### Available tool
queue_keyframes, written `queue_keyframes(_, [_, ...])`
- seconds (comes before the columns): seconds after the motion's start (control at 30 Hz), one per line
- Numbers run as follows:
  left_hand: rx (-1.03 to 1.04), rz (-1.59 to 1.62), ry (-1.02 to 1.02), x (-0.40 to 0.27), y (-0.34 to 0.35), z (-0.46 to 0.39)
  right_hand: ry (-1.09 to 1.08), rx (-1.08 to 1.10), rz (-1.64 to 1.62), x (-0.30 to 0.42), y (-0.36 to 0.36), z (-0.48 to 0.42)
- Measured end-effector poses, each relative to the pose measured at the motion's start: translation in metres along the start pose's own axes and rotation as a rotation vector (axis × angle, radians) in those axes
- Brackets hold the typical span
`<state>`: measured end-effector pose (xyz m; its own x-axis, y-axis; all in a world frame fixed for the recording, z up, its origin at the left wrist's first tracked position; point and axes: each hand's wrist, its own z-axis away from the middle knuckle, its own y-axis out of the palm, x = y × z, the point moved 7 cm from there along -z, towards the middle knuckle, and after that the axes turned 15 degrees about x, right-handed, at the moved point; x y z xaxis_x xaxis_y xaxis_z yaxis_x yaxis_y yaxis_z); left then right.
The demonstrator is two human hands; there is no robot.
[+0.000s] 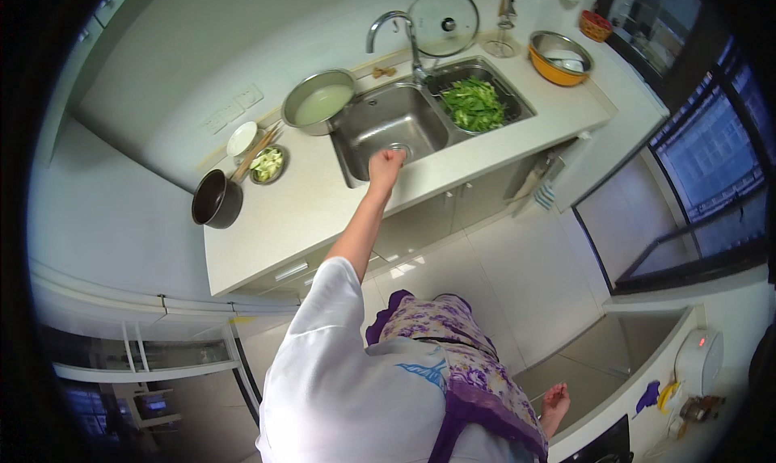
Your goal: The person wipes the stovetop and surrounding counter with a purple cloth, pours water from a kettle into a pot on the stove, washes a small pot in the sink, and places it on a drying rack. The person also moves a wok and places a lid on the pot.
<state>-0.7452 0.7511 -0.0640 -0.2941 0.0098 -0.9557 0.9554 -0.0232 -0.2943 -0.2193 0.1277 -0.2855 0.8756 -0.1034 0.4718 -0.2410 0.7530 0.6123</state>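
Observation:
My left hand (386,169) reaches out over the front rim of the steel sink (388,114), its fingers curled in and no object visible in them. Below the hand lies the sink's left basin, with its drain just beyond my fingers. Chopped green vegetables (476,104) fill a drainer in the right basin. Down at my right side, my right hand (555,405) is near the opposite counter (606,420); its fingers are bent, and whether they hold anything is unclear. A chrome faucet (415,48) rises behind the sink, its spout swung to the left.
Left of the sink stand a metal basin of cloudy liquid (318,102), a bowl of cut vegetables (267,165), a white dish (242,139) and a dark saucepan (218,199). A glass lid (445,23) leans behind the faucet. Nested bowls (558,60) sit at the right.

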Motion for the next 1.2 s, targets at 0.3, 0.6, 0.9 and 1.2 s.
queue_keyframes(0.3, [-0.155,-1.178,-0.145,0.035,-0.092,-0.108,-0.038,0.076,0.124,-0.049,0.126,-0.011])
queue_keyframes(0.6, [0.157,-1.188,-0.329,0.071,-0.097,-0.126,-0.090,-0.083,0.065,-0.054,0.097,0.022])
queue_keyframes(0.9, [0.336,-1.074,0.360,0.008,0.071,-0.124,-0.272,-0.204,0.012,-0.077,0.107,0.074])
queue_keyframes(1.2, [1.422,-0.382,1.156,-0.096,0.371,0.225,-0.490,-0.664,-0.229,-0.197,0.057,0.249])
